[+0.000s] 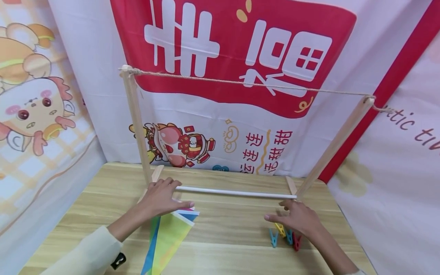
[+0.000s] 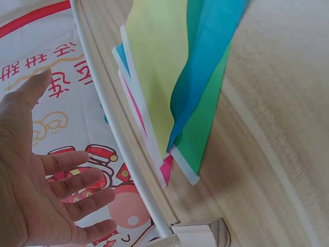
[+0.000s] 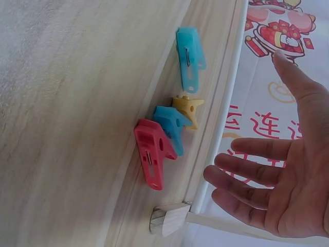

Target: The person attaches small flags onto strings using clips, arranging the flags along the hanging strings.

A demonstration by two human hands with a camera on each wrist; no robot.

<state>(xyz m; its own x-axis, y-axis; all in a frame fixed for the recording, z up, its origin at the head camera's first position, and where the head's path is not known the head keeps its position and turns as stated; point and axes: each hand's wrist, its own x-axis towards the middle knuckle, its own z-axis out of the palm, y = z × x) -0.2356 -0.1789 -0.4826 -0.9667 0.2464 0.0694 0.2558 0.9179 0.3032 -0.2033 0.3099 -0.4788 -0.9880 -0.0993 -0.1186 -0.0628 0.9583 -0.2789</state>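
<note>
Over the left end of the white rod (image 1: pixel 233 191) hovers my left hand (image 1: pixel 161 198), palm down with spread fingers. Nothing is in its grasp in the left wrist view. Below it lies a pile of triangular pennants (image 1: pixel 172 236) in yellow, blue, green and pink, with white top edges. My right hand (image 1: pixel 297 217) is near the rod's right end, fingers apart and holding nothing. Close under it lie several plastic clothespins: a light blue clothespin (image 3: pixel 189 59), a yellow clothespin (image 3: pixel 187 110), a blue clothespin (image 3: pixel 172 126) and a red clothespin (image 3: pixel 152 154).
A wooden frame stands at the back of the table (image 1: pixel 227 244): a left post (image 1: pixel 137 122), a right post (image 1: pixel 337 145) and a twine (image 1: pixel 220 81) tied between their tops. A printed cloth (image 1: pixel 213 110) hangs behind. A black object (image 1: pixel 118 261) lies by the left sleeve.
</note>
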